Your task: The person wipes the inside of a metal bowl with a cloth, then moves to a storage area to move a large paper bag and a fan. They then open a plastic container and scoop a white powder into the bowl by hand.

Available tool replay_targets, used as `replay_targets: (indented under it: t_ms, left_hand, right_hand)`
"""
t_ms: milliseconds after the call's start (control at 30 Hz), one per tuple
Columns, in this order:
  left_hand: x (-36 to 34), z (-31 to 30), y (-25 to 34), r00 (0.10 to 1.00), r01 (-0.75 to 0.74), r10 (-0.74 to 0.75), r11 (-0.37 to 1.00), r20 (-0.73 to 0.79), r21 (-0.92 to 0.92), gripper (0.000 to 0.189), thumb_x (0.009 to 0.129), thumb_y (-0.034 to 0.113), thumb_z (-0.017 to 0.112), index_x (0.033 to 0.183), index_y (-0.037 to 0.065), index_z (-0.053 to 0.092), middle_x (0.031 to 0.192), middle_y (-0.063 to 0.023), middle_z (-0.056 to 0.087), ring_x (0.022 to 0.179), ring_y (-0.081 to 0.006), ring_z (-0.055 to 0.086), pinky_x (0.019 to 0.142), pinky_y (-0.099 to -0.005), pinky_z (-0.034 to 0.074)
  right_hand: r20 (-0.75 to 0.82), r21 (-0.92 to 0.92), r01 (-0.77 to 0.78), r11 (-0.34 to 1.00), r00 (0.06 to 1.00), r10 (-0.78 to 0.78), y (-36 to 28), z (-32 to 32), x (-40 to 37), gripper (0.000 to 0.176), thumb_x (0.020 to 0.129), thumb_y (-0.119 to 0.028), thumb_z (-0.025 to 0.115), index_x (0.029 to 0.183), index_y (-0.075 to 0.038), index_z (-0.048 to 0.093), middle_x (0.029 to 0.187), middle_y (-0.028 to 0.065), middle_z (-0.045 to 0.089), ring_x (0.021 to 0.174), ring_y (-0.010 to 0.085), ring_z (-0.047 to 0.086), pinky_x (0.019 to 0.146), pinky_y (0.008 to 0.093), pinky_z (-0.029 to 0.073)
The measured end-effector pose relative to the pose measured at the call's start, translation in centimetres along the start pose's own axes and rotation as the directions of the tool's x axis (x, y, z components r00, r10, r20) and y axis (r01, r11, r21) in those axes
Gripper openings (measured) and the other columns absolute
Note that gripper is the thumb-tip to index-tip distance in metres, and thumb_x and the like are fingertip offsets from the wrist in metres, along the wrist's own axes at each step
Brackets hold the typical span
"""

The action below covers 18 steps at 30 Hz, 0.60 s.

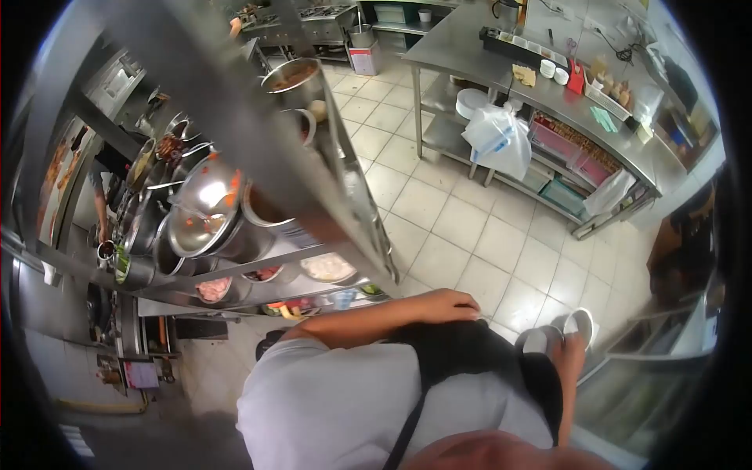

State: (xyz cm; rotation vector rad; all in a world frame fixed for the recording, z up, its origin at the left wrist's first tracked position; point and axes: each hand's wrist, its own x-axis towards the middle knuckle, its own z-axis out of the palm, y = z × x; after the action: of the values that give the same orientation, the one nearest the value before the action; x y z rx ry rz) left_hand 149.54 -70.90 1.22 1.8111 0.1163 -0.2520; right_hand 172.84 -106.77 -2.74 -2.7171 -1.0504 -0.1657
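Note:
Across the front of the black apron (462,352) lies my left hand (450,305), back upward, its fingers loosely bent and nothing visible in them. My right hand (573,349) is low at my right side, closed on the rim of a round white bowl (581,324). The contents of the bowl are too small to make out. A light shoe (537,341) shows on the floor just left of the bowl.
At the left stands a metal rack (258,262) with a large steel bowl (205,205), pots and food trays. A steel counter (462,51) with a hanging plastic bag (500,141) is ahead to the right. Tiled floor (439,227) lies between. Another person's arm (99,205) shows far left.

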Motion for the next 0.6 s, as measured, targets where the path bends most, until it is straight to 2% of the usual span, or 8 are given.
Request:
replay_targets:
  t_ms: [100,167,267,367,400,500,533,600]
  left_hand:
    - [4.4,-0.8,-1.4,0.989,0.113,-0.105,0.991,-0.108,0.069,0.046,0.097,0.039,0.057,0.124,0.003,0.061,0.120,-0.0169,0.066,0.115,-0.0276,0.061,0.097,-0.0378,0.047]
    - [5.4,-0.4,-1.7,0.904,0.298,-0.255,0.951,-0.343,0.078,0.044,0.097,0.040,0.056,0.124,0.006,0.062,0.121,-0.0174,0.065,0.113,-0.0299,0.062,0.097,-0.0385,0.047]
    - [7.4,-1.9,-1.1,0.917,0.245,-0.176,0.957,-0.359,0.157,0.041,0.097,0.040,0.057,0.125,0.009,0.063,0.121,-0.0166,0.065,0.112,-0.0312,0.062,0.097,-0.0393,0.047]
    - [9.3,-4.6,-1.8,0.858,0.299,-0.211,0.947,-0.469,0.121,0.036,0.093,0.029,0.064,0.123,0.009,0.064,0.119,-0.0162,0.066,0.107,-0.0292,0.064,0.094,-0.0371,0.049]
    - [10.3,-5.5,-4.7,0.813,0.215,-0.150,0.975,-0.563,0.050,0.035,0.091,0.033,0.065,0.113,0.007,0.068,0.110,-0.0148,0.068,0.104,-0.0316,0.064,0.090,-0.0387,0.051]
    - [12.7,-11.4,-8.6,0.669,0.311,-0.494,0.865,-0.556,-0.394,0.040,0.090,0.032,0.065,0.117,0.002,0.065,0.112,-0.0183,0.068,0.106,-0.0299,0.065,0.091,-0.0382,0.051]
    - [13.6,-13.1,-12.5,0.667,0.306,-0.496,0.862,-0.556,-0.403,0.040,0.090,0.032,0.065,0.117,0.002,0.065,0.112,-0.0183,0.068,0.106,-0.0299,0.065,0.091,-0.0382,0.051]
    - [16.5,-15.6,-23.6,0.499,0.237,-0.789,0.522,-0.358,-0.820,0.047,0.088,0.039,0.065,0.114,-0.001,0.067,0.114,-0.0227,0.067,0.108,-0.0335,0.064,0.093,-0.0401,0.050]
  right_hand:
    - [0.072,0.084,0.161,0.983,0.983,-0.167,2.6,1.5,9.1,0.016,0.079,-0.013,0.068,0.086,-0.001,0.059,0.096,0.0203,0.059,0.090,0.0405,0.059,0.077,0.0505,0.049]
    - [0.106,0.096,0.249,0.964,0.960,-0.259,1.1,0.9,15.5,0.016,0.079,-0.014,0.068,0.087,-0.002,0.060,0.096,0.0197,0.060,0.090,0.0403,0.059,0.076,0.0499,0.049]
    - [0.027,0.186,0.447,0.875,0.888,-0.459,-1.5,1.2,24.9,0.014,0.079,-0.017,0.067,0.085,-0.005,0.063,0.090,0.0170,0.061,0.089,0.0387,0.060,0.075,0.0494,0.049]
    - [0.021,0.252,0.568,0.783,0.806,-0.592,-6.7,-0.5,33.6,0.012,0.079,-0.016,0.066,0.083,-0.006,0.063,0.086,0.0145,0.059,0.087,0.0364,0.060,0.074,0.0484,0.049]
    - [0.040,0.237,0.584,0.776,0.792,-0.609,-8.2,-1.0,35.8,0.012,0.079,-0.016,0.066,0.083,-0.006,0.063,0.086,0.0145,0.059,0.087,0.0364,0.060,0.074,0.0484,0.049]
    - [-0.044,0.357,0.684,0.636,0.692,-0.720,-14.3,-1.1,42.9,0.010,0.077,-0.013,0.068,0.082,-0.006,0.063,0.086,0.0137,0.059,0.086,0.0360,0.059,0.074,0.0469,0.049]
    - [-0.048,0.372,0.710,0.597,0.657,-0.752,-16.1,-1.0,44.7,0.013,0.077,-0.010,0.069,0.086,-0.004,0.062,0.087,0.0145,0.058,0.086,0.0361,0.059,0.074,0.0459,0.048]
    - [-0.034,0.378,0.736,0.562,0.618,-0.786,-19.6,-1.2,48.7,0.016,0.077,-0.007,0.070,0.089,-0.002,0.061,0.089,0.0153,0.057,0.086,0.0362,0.058,0.074,0.0448,0.048]
